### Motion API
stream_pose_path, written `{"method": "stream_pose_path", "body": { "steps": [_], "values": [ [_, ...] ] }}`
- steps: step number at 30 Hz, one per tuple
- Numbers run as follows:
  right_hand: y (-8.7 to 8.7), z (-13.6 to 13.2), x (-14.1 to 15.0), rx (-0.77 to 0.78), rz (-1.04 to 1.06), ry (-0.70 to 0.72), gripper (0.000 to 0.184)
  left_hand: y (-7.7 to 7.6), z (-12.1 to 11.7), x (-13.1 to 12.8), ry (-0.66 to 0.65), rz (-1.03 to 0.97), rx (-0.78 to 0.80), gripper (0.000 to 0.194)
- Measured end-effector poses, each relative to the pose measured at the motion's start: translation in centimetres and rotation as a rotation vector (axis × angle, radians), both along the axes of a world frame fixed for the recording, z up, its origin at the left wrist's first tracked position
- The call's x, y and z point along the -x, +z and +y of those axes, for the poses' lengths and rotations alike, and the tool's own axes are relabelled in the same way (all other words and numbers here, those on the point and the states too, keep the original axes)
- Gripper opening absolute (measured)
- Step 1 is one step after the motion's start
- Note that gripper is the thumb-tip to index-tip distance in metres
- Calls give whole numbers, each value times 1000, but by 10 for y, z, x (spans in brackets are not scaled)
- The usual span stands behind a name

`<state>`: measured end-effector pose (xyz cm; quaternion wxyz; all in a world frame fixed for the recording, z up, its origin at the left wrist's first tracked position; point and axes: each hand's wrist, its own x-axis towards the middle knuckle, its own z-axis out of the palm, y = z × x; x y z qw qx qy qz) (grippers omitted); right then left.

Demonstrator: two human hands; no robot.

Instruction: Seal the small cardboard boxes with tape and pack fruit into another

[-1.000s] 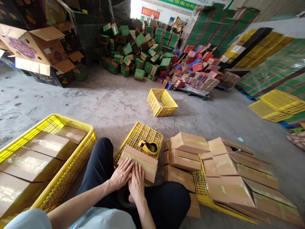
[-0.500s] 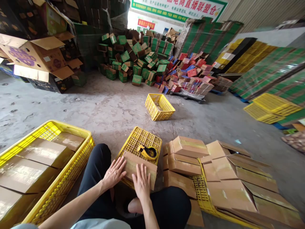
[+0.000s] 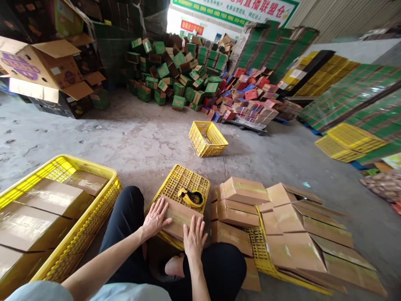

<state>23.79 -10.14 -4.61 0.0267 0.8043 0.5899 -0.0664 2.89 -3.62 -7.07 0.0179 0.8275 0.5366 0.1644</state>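
A brown cardboard box (image 3: 178,218) with tape along its top lies on an upturned yellow crate (image 3: 184,179) between my knees. My left hand (image 3: 156,217) rests on the box's left end, fingers stretched out. On its right end lies my right hand (image 3: 193,239), flat with the fingers a little apart. Just beyond the box, a yellow tape dispenser (image 3: 191,197) sits on the crate, touched by neither hand.
At my left stands a large yellow crate (image 3: 117,190) holding several taped boxes (image 3: 52,194). Flattened cartons (image 3: 291,251) and stacked boxes (image 3: 246,190) lie at my right. A smaller yellow basket (image 3: 208,140) is on the floor ahead, before heaped green boxes (image 3: 178,102).
My right hand has slid to the right along the box, toward its right end. The left hand stays at the left end. The whole view has shifted slightly.
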Motion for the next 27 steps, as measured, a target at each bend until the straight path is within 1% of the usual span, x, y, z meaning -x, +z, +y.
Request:
{"method": "stream_pose_path", "body": {
  "steps": [2, 5, 7, 9, 12, 15, 17, 19, 22, 24, 27],
  "values": [
    [4, 0, 17, 19, 3, 71, 62, 1, -5, -2, -31, 7, 16, 75],
    [1, -1, 40, 8, 55, 218, 59, 3, -19, -11, -120, -10, 30, 70],
    [-3, -1, 48, 4, 85, 268, 59, 4, -29, -17, -136, -31, 29, 70],
    [-3, -5, 49, 7, 94, 284, 59, 5, -35, -18, -134, -43, 24, 71],
    [1, -18, 38, 5, 46, 252, 59, 5, -38, -6, -133, -32, 7, 75],
    [6, -39, 21, 12, -36, 138, 63, 3, -40, 15, -110, -6, -14, 76],
    [7, -52, 11, 20, -65, 90, 63, 2, -42, 25, -95, 3, -21, 76],
    [5, -62, 6, 12, -77, 82, 62, 0, -47, 27, -80, 4, -24, 78],
    [-3, -64, 13, -23, -64, 109, 62, -1, -56, 14, -107, -8, -30, 82],
    [-10, -59, 26, -46, -20, 177, 59, 0, -62, -1, -150, -20, -29, 81],
    [-20, -49, 48, -90, 49, 276, 58, 1, -66, -16, -152, -31, -15, 76]
  ]
}}
